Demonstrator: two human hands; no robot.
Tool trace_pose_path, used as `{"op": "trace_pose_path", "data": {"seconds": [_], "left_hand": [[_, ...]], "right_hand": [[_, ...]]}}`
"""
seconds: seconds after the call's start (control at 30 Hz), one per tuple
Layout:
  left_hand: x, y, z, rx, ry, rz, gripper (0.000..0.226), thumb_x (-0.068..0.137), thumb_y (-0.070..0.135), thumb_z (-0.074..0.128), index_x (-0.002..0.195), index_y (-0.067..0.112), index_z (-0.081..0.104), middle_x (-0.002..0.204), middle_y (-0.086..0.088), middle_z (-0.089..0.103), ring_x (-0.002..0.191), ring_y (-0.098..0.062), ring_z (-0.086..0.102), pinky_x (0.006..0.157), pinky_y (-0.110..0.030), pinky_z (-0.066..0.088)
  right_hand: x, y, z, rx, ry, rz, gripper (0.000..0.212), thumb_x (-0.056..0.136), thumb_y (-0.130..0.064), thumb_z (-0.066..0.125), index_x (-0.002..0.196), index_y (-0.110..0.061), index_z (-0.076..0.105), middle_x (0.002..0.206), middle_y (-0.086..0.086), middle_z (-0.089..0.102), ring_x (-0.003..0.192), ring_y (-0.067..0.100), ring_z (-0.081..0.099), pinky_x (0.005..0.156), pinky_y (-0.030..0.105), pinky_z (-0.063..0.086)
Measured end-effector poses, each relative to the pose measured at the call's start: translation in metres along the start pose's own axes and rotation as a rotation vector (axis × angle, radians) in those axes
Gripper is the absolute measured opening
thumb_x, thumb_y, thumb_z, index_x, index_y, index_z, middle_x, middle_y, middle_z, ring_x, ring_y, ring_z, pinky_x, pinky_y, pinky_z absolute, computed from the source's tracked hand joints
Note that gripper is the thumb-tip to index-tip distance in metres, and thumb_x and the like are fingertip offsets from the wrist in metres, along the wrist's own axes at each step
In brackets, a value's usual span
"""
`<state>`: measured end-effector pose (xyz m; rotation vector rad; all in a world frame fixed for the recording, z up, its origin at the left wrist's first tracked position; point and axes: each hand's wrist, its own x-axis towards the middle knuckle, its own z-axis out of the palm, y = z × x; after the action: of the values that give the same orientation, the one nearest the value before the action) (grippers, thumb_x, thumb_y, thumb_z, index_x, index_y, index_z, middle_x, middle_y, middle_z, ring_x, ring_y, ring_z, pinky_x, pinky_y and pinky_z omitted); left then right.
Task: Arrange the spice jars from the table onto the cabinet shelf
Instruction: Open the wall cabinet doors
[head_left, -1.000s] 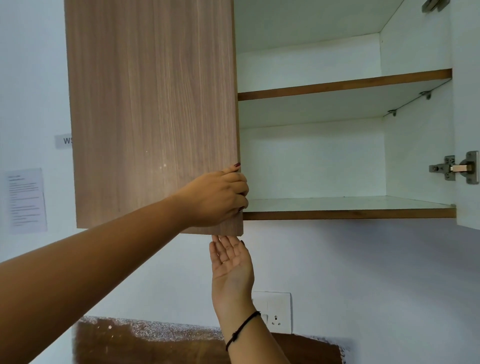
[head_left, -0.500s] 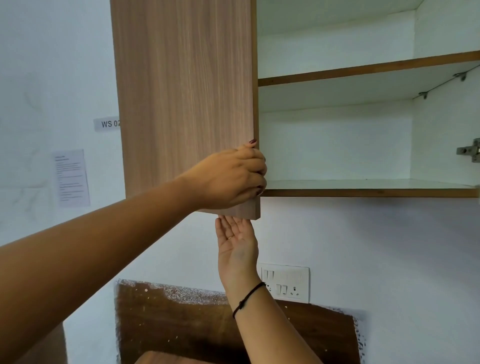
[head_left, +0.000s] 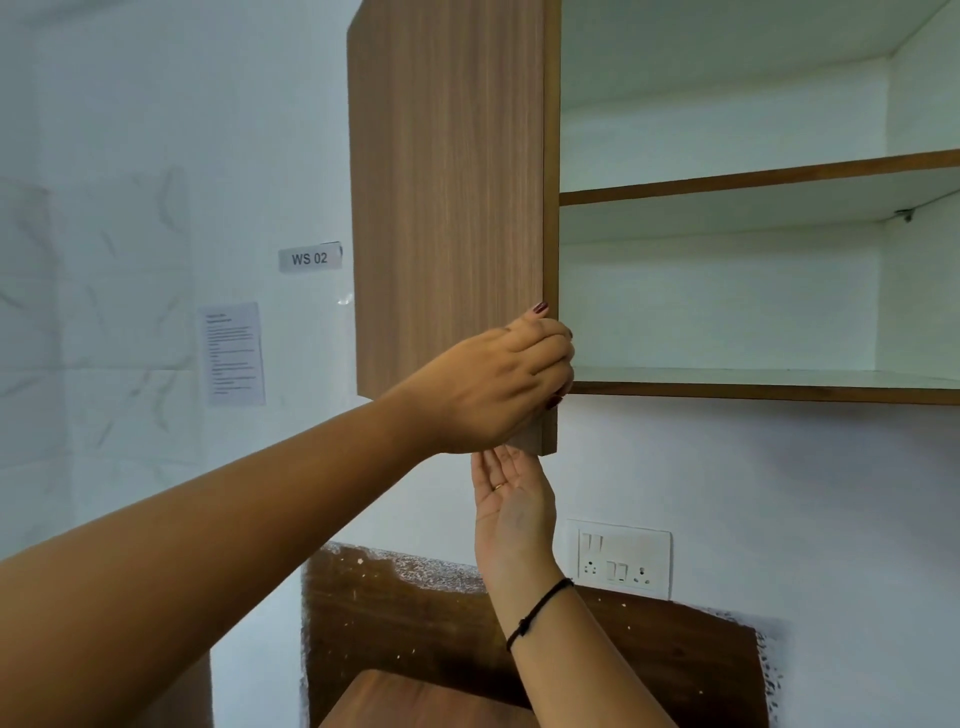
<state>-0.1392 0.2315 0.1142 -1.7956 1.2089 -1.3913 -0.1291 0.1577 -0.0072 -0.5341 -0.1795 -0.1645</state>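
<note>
Left hand grips free edge of cabinet door near its lower corner, fingers curled round edge, thumb on wood front. Right hand just below, palm up, fingers straight, tips at door's bottom edge; black thread on wrist. Door stands open. Right of it, lower shelf and upper shelf, white inside, brown front edges. Socket plate on wall below. Left of door, label "WS 02" and printed sheet.
</note>
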Motion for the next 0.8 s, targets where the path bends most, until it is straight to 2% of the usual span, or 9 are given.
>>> {"op": "trace_pose_path", "data": {"seconds": [0.2, 0.3, 0.4, 0.47, 0.6, 0.7, 0.8], "left_hand": [[-0.039, -0.004, -0.033, -0.047, -0.003, -0.071, 0.030, 0.103, 0.016, 0.043, 0.123, 0.002, 0.061, 0.128, -0.016, 0.059, 0.128, -0.033, 0.048, 0.111, -0.041, 0.038], [-0.060, -0.005, -0.050, -0.070, -0.009, -0.107, 0.028, 0.102, 0.014, 0.044, 0.120, 0.002, 0.062, 0.125, -0.016, 0.059, 0.128, -0.033, 0.048, 0.108, -0.043, 0.041], [-0.081, -0.008, -0.067, -0.074, -0.015, -0.138, 0.029, 0.103, 0.016, 0.042, 0.117, 0.003, 0.063, 0.123, -0.016, 0.060, 0.128, -0.033, 0.049, 0.109, -0.040, 0.040], [-0.096, -0.011, -0.076, -0.056, -0.023, -0.148, 0.029, 0.104, 0.017, 0.042, 0.116, 0.002, 0.064, 0.122, -0.016, 0.061, 0.127, -0.034, 0.050, 0.110, -0.039, 0.039], [-0.125, -0.018, -0.090, -0.033, -0.071, -0.173, 0.029, 0.106, 0.018, 0.039, 0.118, 0.004, 0.062, 0.125, -0.016, 0.060, 0.133, -0.033, 0.046, 0.110, -0.040, 0.041], [-0.138, -0.023, -0.100, -0.026, -0.107, -0.179, 0.031, 0.107, 0.018, 0.036, 0.120, 0.006, 0.061, 0.129, -0.015, 0.058, 0.138, -0.031, 0.041, 0.110, -0.038, 0.042], [-0.150, -0.029, -0.110, 0.000, -0.159, -0.188, 0.029, 0.106, 0.018, 0.040, 0.122, 0.006, 0.060, 0.130, -0.013, 0.057, 0.138, -0.031, 0.041, 0.102, -0.040, 0.048]], "right_hand": [[-0.021, 0.018, 0.022, -0.127, 0.025, 0.036, 0.017, 0.103, -0.021, 0.047, 0.112, -0.014, 0.060, 0.108, 0.005, 0.065, 0.105, 0.023, 0.062, 0.102, 0.038, 0.048], [-0.032, 0.033, 0.034, -0.149, 0.026, 0.097, 0.019, 0.104, -0.017, 0.043, 0.108, -0.010, 0.060, 0.102, 0.012, 0.069, 0.093, 0.023, 0.068, 0.091, 0.038, 0.055], [-0.044, 0.045, 0.048, -0.086, -0.014, 0.118, 0.024, 0.103, -0.015, 0.044, 0.099, -0.008, 0.066, 0.096, 0.015, 0.072, 0.093, 0.026, 0.069, 0.085, 0.038, 0.057], [-0.049, 0.052, 0.058, -0.053, -0.046, 0.120, 0.023, 0.102, -0.016, 0.048, 0.102, -0.007, 0.070, 0.097, 0.014, 0.074, 0.095, 0.027, 0.071, 0.086, 0.037, 0.058], [-0.055, 0.072, 0.071, 0.020, -0.076, 0.163, 0.025, 0.099, -0.019, 0.057, 0.115, -0.003, 0.068, 0.105, 0.017, 0.074, 0.090, 0.026, 0.074, 0.073, 0.033, 0.061], [-0.058, 0.083, 0.080, 0.080, -0.082, 0.173, 0.029, 0.097, -0.023, 0.062, 0.117, -0.003, 0.067, 0.101, 0.017, 0.075, 0.083, 0.025, 0.076, 0.066, 0.031, 0.060], [-0.060, 0.094, 0.085, 0.096, -0.104, 0.171, 0.030, 0.096, -0.024, 0.062, 0.119, -0.006, 0.067, 0.107, 0.017, 0.073, 0.088, 0.029, 0.075, 0.069, 0.034, 0.061]]}}
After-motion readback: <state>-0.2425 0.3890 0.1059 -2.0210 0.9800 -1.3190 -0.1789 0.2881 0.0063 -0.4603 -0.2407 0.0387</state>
